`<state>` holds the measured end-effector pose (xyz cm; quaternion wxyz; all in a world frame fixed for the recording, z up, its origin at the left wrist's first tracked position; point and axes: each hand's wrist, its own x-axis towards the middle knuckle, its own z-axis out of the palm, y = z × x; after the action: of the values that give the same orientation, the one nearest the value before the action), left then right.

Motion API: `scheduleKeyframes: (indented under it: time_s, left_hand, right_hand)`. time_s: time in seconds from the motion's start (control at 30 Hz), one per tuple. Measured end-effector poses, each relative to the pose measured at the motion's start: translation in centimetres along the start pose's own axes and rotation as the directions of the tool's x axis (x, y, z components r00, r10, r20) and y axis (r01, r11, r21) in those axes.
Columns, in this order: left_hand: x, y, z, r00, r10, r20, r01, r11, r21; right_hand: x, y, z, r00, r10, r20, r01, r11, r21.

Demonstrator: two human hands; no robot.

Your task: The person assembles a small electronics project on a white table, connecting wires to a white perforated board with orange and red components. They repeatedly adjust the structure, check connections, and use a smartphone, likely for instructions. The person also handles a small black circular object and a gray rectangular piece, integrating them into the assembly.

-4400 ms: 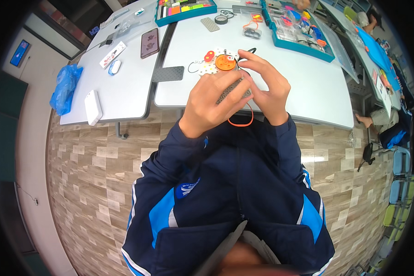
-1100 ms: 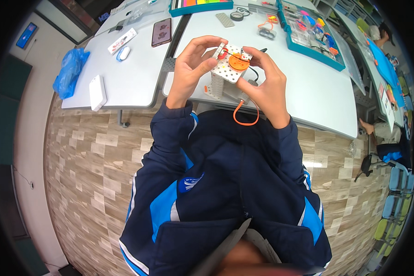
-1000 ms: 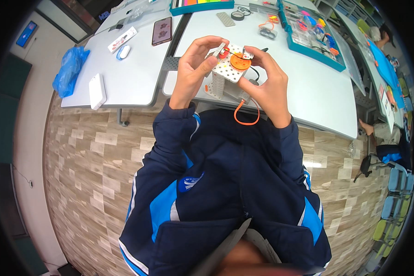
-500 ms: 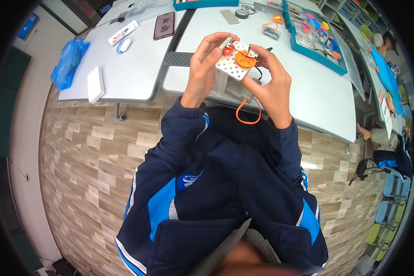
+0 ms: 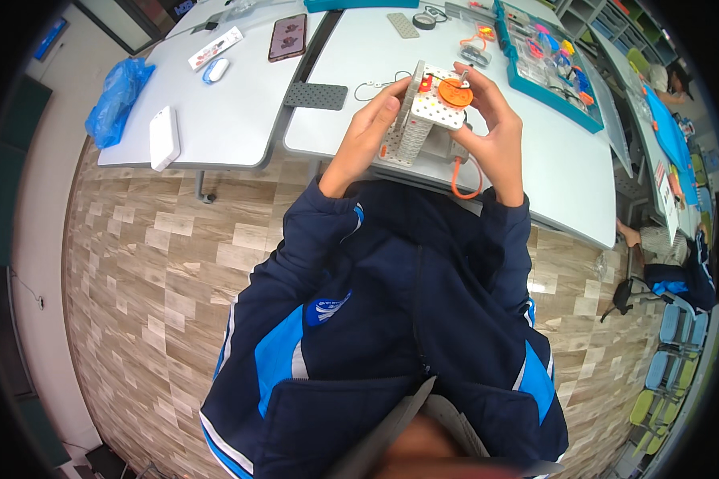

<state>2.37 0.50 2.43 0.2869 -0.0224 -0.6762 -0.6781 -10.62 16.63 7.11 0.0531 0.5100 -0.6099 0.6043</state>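
Note:
Between my two hands is a white perforated building-block model (image 5: 429, 121) with a flat top plate. An orange disc (image 5: 455, 93) and a small red part (image 5: 426, 83) sit on that plate, with a thin dark wire beside them. An orange cable (image 5: 466, 191) loops out below the model. My left hand (image 5: 362, 144) is closed against its left side, thumb and fingers pressed on an upright grey-white plate. On the other side, my right hand (image 5: 494, 132) grips with the thumb low near the front and the fingers behind the disc. Its far side is hidden.
A dark grey perforated plate (image 5: 315, 96) bridges the gap between two white tables. A teal-edged parts case (image 5: 553, 80) stands at right. On the left table lie a phone (image 5: 287, 37), a white box (image 5: 164, 137) and a blue plastic bag (image 5: 118, 102).
The model has shifted right and turned, so its left upright and stacked side now show. Both hands moved right with it; my left hand also sits slightly lower.

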Motion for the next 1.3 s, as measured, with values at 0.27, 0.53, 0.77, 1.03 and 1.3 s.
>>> scheduleKeyframes:
  time_s: [0.27, 0.53, 0.77, 1.03, 1.3]
  left_hand:
    - [-0.6, -0.9, 1.3, 0.998, 0.045, -0.033, -0.047, 0.996, -0.080]
    - [-0.8, -1.0, 2.0, 0.978, 0.176, -0.114, -0.180, 0.983, -0.025]
    - [-1.1, -1.2, 2.2, 0.947, 0.273, -0.169, -0.242, 0.953, 0.183]
    - [0.8, 0.1, 1.3, 0.915, 0.392, -0.092, -0.333, 0.865, 0.376]
    - [2.5, 2.1, 0.9, 0.923, 0.369, -0.112, -0.346, 0.920, 0.186]
  right_hand:
    - [1.4, 1.8, -2.6, 0.975, 0.077, 0.207, -0.127, 0.963, 0.239]
    - [0.7, 3.0, -2.3, 0.972, 0.100, 0.214, -0.171, 0.922, 0.348]
    - [-0.6, 2.8, -2.0, 0.991, 0.103, 0.080, -0.124, 0.929, 0.348]
    - [-1.7, 1.9, -1.6, 0.993, 0.117, 0.021, -0.119, 0.979, 0.166]
    - [-1.7, 2.5, -0.5, 0.995, 0.095, -0.029, -0.095, 0.995, -0.004]
